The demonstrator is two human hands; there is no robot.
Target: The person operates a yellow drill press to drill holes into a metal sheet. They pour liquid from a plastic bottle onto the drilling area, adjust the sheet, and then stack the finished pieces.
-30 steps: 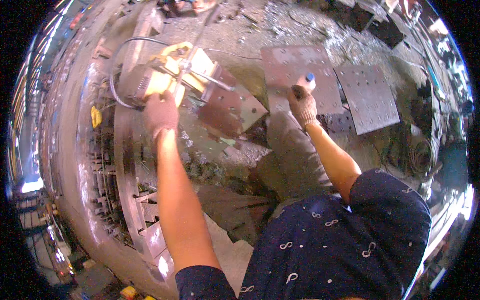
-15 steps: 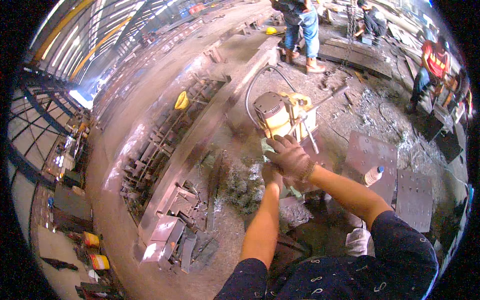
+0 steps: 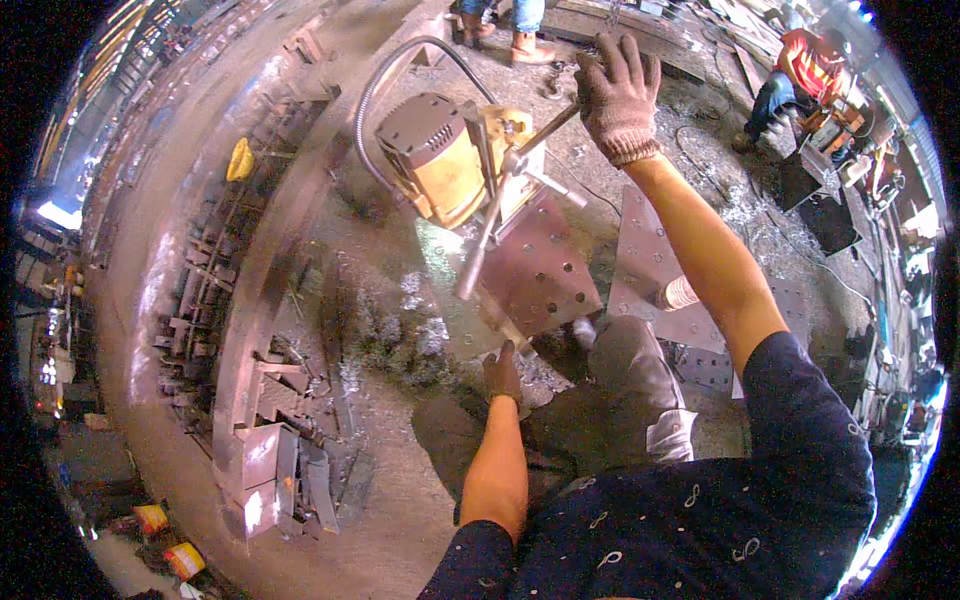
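A yellow magnetic drill with a dark motor housing (image 3: pixel 428 130) stands on a steel plate with several drilled holes (image 3: pixel 548 265). Its feed handle (image 3: pixel 512 165) has three spokes. My right hand (image 3: pixel 620 100), in a brown knitted glove, is raised at the outer end of the upper right spoke. Its fingers are stretched out, and the palm is at or against the spoke's tip. My left hand (image 3: pixel 503 378), also gloved, is low beside the plate's near corner. One digit points up; the other fingers are hidden, so whether they hold anything does not show.
Metal shavings (image 3: pixel 400 335) lie left of the plate. More holed plates and a bottle (image 3: pixel 680 293) are to the right, partly behind my right arm. A long steel beam (image 3: pixel 250 330) runs along the left, with a yellow helmet (image 3: pixel 240 160) beyond. A co-worker (image 3: pixel 800 85) crouches far right.
My hands were together by the drill's front; now they are apart. The right has gone up to the spoke's end, the left back toward me. The view has shifted, and the feed handle has turned.
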